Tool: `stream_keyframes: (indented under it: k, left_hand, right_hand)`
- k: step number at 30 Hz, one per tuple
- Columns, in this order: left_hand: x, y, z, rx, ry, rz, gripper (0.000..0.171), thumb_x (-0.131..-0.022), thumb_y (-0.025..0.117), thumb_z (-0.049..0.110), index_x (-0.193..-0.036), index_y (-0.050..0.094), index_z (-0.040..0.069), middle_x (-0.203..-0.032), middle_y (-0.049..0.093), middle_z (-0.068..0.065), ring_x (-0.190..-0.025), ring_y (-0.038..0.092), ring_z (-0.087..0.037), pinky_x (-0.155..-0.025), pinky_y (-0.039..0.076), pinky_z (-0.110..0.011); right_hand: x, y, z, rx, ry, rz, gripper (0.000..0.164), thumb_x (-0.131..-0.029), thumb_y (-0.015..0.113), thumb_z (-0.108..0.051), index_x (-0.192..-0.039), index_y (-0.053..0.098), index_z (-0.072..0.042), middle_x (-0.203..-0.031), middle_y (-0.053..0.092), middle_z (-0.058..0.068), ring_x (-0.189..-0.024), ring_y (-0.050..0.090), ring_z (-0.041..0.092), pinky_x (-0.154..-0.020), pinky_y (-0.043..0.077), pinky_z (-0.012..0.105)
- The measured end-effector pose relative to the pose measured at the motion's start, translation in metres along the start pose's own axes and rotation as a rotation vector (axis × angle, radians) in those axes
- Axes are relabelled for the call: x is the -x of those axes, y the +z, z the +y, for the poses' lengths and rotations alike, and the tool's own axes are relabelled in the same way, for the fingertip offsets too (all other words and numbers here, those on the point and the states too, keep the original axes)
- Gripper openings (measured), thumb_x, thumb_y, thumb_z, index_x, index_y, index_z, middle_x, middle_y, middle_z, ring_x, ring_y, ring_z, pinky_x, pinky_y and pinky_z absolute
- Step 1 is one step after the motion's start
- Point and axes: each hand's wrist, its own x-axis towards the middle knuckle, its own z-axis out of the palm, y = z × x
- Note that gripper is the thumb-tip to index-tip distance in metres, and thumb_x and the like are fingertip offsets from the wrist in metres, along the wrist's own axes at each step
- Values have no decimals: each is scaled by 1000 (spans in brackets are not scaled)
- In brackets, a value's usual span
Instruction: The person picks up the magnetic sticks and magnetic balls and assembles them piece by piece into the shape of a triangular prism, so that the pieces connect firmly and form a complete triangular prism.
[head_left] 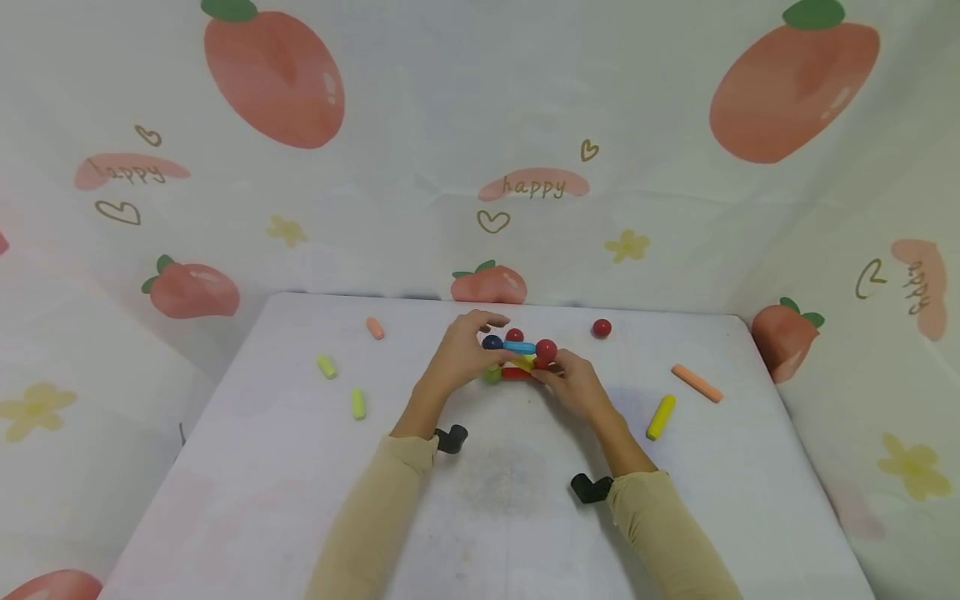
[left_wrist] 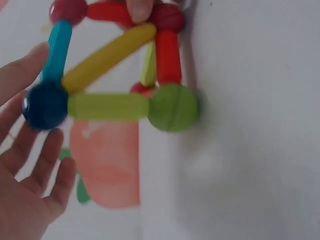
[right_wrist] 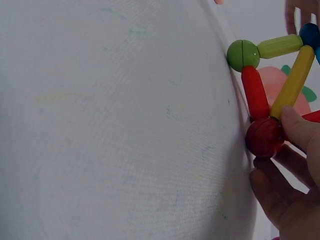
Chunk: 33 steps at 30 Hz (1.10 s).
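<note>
A toy frame of colored balls and rods stands at the far middle of the table. A dark blue ball (left_wrist: 46, 106) joins a light blue rod (left_wrist: 58, 47), a yellow rod (left_wrist: 110, 57) and a yellow-green rod (left_wrist: 107, 106). The yellow-green rod runs to a green ball (left_wrist: 173, 107), from which a red rod (right_wrist: 255, 92) leads to a red ball (right_wrist: 265, 137). My right hand (head_left: 577, 383) pinches the frame at this red ball, thumb beside the yellow rod's end. Around the blue ball, my left hand (head_left: 461, 354) spreads its relaxed fingers.
On the left lie a short orange rod (head_left: 375, 327) and two yellow-green rods, one (head_left: 326, 366) behind the other (head_left: 358, 404). A loose red ball (head_left: 602, 328) sits at the back; a yellow rod (head_left: 661, 417) and a long orange rod (head_left: 697, 382) lie right. A printed cloth (head_left: 420, 242) hangs behind.
</note>
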Motion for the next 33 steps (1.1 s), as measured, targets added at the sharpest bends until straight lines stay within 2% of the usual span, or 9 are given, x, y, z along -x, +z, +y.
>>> stream_keyframes:
  k: [6, 11, 13, 15, 18, 21, 25, 29, 33]
  left_hand:
    - [11, -1, -15, 60, -71, 39, 48, -83, 85, 33, -127, 71, 20, -122, 70, 1, -113, 60, -24, -96, 54, -41]
    - [15, 4, -18, 86, -67, 79, 47, -83, 86, 33, -127, 72, 22, -121, 71, 1, -110, 62, -22, -96, 55, -39]
    - [15, 5, -18, 90, -66, 78, 53, -82, 86, 31, -131, 69, 21, -125, 70, 0, -110, 62, -23, -96, 56, -39]
    - [16, 7, -20, 69, -103, 64, 60, -82, 87, 29, -136, 64, 20, -127, 67, -2, -109, 62, -23, -96, 56, -40]
    - [17, 10, -25, -2, -206, 25, 64, -81, 87, 29, -137, 60, 14, -123, 66, -5, -107, 60, -25, -97, 55, -41]
    - [18, 17, -34, -55, -292, -12, 51, -83, 85, 29, -127, 65, 12, -115, 68, -6, -103, 62, -25, -97, 55, -42]
    - [17, 23, -42, -30, -287, 3, 31, -87, 81, 27, -111, 72, 12, -109, 74, -6, -99, 67, -23, -97, 55, -43]
    - [13, 26, -44, -39, -269, 51, 23, -89, 78, 25, -108, 74, 12, -105, 77, -5, -97, 69, -22, -96, 56, -43]
    - [8, 29, -44, -67, -277, 77, 24, -93, 75, 25, -113, 73, 11, -106, 76, -4, -101, 69, -24, -95, 57, -43]
  right_hand:
    - [-1, 3, 0, -15, 28, 14, 23, -94, 74, -23, -110, 69, -8, -116, 75, 11, -109, 71, 30, -95, 59, 45]
    - [0, 5, -1, -9, 29, 29, 21, -95, 73, -23, -108, 70, -7, -115, 75, 12, -108, 71, 31, -95, 59, 45]
    - [0, 5, -1, 1, 39, 32, 21, -95, 73, -23, -109, 70, -8, -115, 75, 11, -108, 71, 30, -94, 60, 45]
    - [1, 6, -1, 4, 62, 30, 23, -95, 73, -25, -111, 70, -9, -116, 75, 10, -109, 70, 29, -95, 59, 44]
    - [4, 7, -3, 9, 87, 14, 28, -95, 73, -26, -117, 69, -10, -118, 74, 9, -109, 70, 28, -94, 60, 43]
    - [9, 8, -5, 8, 94, 1, 32, -94, 75, -27, -120, 67, -10, -118, 73, 9, -108, 69, 27, -94, 60, 42]
    - [19, 3, -7, 37, 50, -68, 35, -93, 75, -22, -124, 65, -8, -120, 71, 10, -108, 70, 27, -95, 59, 43]
    - [22, -10, -7, 75, 38, -163, 33, -97, 68, -15, -129, 65, -9, -127, 69, 10, -112, 68, 27, -98, 58, 45]
    - [10, -17, -6, 101, 12, -118, 44, -99, 62, -10, -143, 57, -13, -141, 61, 11, -115, 65, 30, -101, 56, 48]
